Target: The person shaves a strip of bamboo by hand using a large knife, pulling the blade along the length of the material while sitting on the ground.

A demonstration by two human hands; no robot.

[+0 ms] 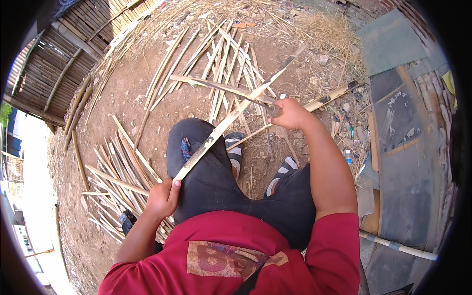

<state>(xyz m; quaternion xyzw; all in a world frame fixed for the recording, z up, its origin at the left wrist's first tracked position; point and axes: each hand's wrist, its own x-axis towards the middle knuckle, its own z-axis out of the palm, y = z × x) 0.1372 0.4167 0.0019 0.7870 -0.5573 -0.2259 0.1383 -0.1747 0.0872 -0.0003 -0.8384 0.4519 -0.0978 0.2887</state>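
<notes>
My left hand (pixel 163 197) grips the near end of a split bamboo strip (pixel 211 140), pale with dark patches. The strip slants across my left knee, away and to the right. My right hand (pixel 291 115) is closed on the dark handle of what looks like a long knife (pixel 221 87). Its long, narrow length points left and crosses the strip beyond my knees. Whether its edge touches the strip I cannot tell. Another bamboo piece (pixel 334 94) with dark patches lies on the ground beyond my right forearm.
A heap of bamboo strips (pixel 120 162) lies left of my leg, and more strips (pixel 221 64) are scattered ahead on bare earth. Dry straw (pixel 329 42) lies at far right. Dark sheets (pixel 400 118) and a striped pole (pixel 398 246) are at right. A bamboo wall (pixel 51 69) stands at left.
</notes>
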